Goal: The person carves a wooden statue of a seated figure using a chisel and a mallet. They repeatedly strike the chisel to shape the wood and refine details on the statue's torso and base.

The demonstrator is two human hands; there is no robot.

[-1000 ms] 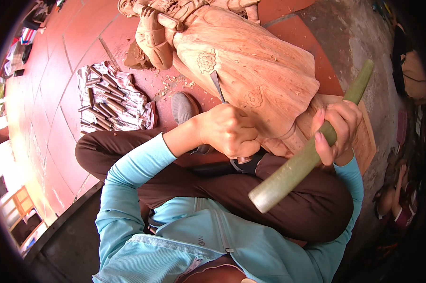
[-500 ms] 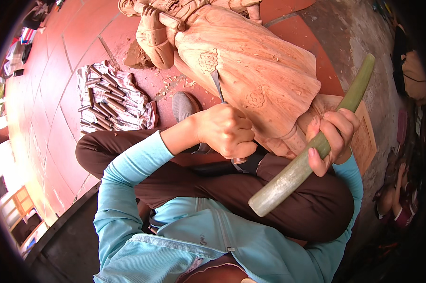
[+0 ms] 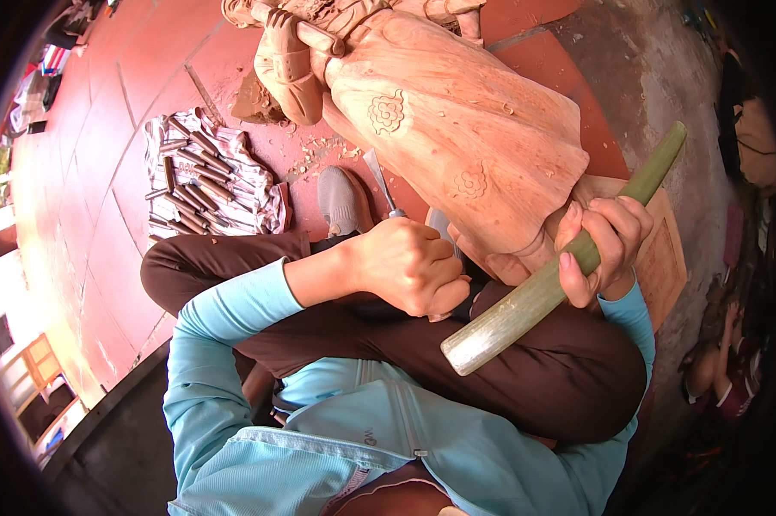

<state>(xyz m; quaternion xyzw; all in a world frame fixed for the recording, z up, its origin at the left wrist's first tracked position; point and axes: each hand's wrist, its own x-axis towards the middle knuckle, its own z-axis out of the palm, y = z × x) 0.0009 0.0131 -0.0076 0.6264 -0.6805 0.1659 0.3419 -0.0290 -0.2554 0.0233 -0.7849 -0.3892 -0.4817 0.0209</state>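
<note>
My left hand [image 3: 412,265] is closed in a fist around the handle of a wood chisel [image 3: 377,175]. Its metal blade points up and away, beside the statue and clear of the wood. In my right hand [image 3: 608,249] is a curved greenish club [image 3: 525,311], gripped near its middle and slanting from lower left to upper right. A carved wooden statue [image 3: 465,95] of a robed figure lies in front of me. Its robe bears two cloud-like motifs, one raised cloud motif [image 3: 387,113] and a fainter cloud outline [image 3: 470,181].
On the red tiled floor [image 3: 87,189] at left, a striped cloth [image 3: 267,193] carries several chisels [image 3: 200,176]. Wood shavings [image 3: 319,153] are scattered near my grey shoe [image 3: 343,199]. A wooden board [image 3: 663,249] lies by the statue's base. Other people show at the right edge.
The chisel has come off the robe, its tip moving left and down as my left hand lowered a little. The club has shifted slightly, its upper end now lower.
</note>
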